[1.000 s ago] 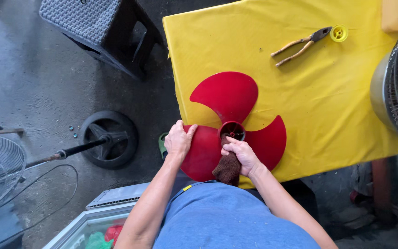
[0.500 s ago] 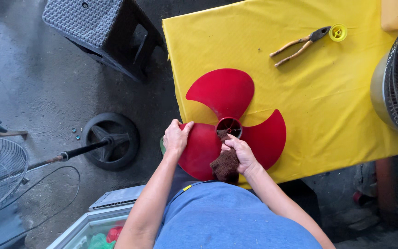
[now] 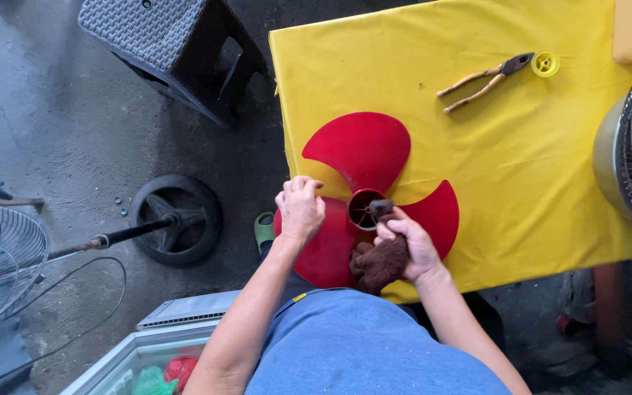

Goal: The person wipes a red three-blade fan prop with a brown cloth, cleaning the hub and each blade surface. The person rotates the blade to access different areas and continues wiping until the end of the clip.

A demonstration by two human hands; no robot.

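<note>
Packages, labels, signs, screens — none clearly in view.

Closest candidates only: crumpled green and red bags lie inside an open white chest at bottom left — too small to tell whether they are packages. No label, sign or screen shows on any surface.
</note>
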